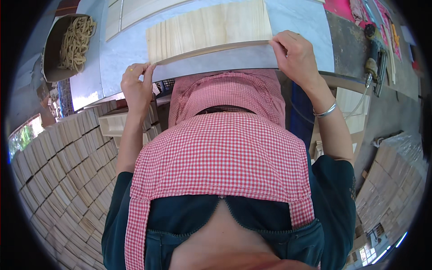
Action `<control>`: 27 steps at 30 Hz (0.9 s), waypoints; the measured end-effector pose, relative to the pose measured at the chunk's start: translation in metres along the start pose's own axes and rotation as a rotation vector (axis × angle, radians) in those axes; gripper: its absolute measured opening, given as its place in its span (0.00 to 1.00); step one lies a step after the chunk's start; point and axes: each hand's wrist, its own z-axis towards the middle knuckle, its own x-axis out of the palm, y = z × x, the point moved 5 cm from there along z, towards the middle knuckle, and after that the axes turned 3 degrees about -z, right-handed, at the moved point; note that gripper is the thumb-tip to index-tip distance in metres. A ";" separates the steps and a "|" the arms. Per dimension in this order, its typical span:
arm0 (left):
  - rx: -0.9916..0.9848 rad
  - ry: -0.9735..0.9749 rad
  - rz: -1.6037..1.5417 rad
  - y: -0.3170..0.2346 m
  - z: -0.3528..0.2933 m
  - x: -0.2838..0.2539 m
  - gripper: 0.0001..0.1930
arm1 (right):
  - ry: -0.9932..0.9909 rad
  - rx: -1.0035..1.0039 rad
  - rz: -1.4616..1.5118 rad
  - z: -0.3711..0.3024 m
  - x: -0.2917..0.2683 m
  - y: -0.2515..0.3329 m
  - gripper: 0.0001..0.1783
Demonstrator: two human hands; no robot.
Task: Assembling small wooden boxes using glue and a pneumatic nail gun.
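Note:
A pale wooden board (209, 28) with straight grain lies on the light blue-grey worktop in front of me. Along its near side runs a narrow brown band (216, 48); I cannot tell whether this is the board's own edge or a separate strip. My left hand (137, 85) pinches the near left corner between thumb and fingers. At the near right corner, my right hand (294, 56) is closed with thumb and forefinger on the edge. The fingertips partly hide both corners.
An open box (53, 56) of tangled tan bands (76, 42) stands at the left. Light panels (135, 15) lie beyond the board. A dark air tool (372, 54) with a hose rests at the right. Stacked wooden pieces (67, 171) fill the lower left; a wrapped stack (393, 180) stands lower right.

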 end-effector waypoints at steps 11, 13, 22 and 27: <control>-0.020 0.000 -0.068 0.010 -0.001 0.006 0.07 | 0.038 0.007 0.111 0.003 0.002 -0.016 0.03; -0.026 0.011 -0.057 0.011 -0.001 0.007 0.08 | 0.038 0.020 0.144 0.003 0.003 -0.019 0.03; 0.149 0.336 0.386 -0.063 0.044 -0.001 0.16 | 0.098 0.115 0.141 -0.010 -0.002 -0.023 0.07; 0.552 0.308 0.040 -0.143 0.072 0.063 0.23 | -0.075 0.258 0.023 -0.027 -0.043 -0.064 0.13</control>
